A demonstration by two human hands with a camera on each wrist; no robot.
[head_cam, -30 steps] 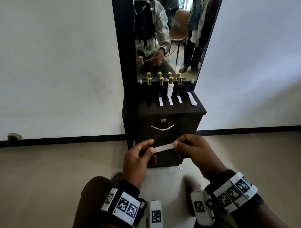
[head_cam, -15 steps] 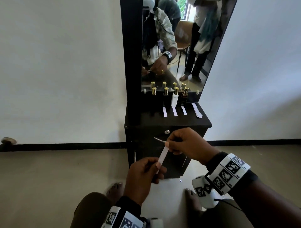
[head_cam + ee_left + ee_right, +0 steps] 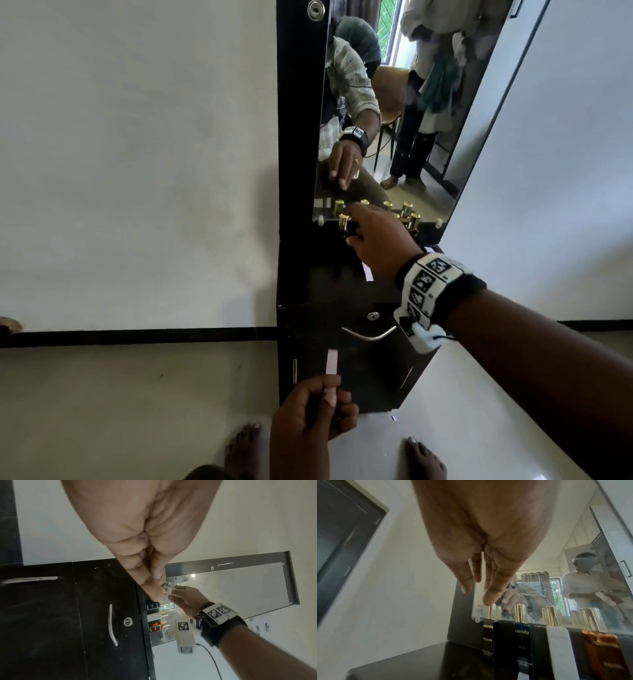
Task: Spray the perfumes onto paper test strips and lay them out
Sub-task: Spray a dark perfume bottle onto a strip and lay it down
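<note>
My left hand is low in front of the cabinet door and pinches a white paper test strip that stands upright. In the left wrist view the left hand's fingers are curled together and the strip is hidden. My right hand reaches over the black cabinet top with straight fingers. Its fingertips are at the gold cap of the leftmost, black perfume bottle. Beside that bottle stand a blue bottle, a white bottle and an amber bottle.
A mirror rises right behind the row of bottles and shows people and a chair. A laid-out strip shows beside my right wrist; the arm hides others. The cabinet front has a metal handle and a lock. White walls flank the cabinet.
My right hand has let go of the strip and moved up to the leftmost bottle. The left hand alone now holds the strip, turned upright. The head has come closer to the cabinet.
</note>
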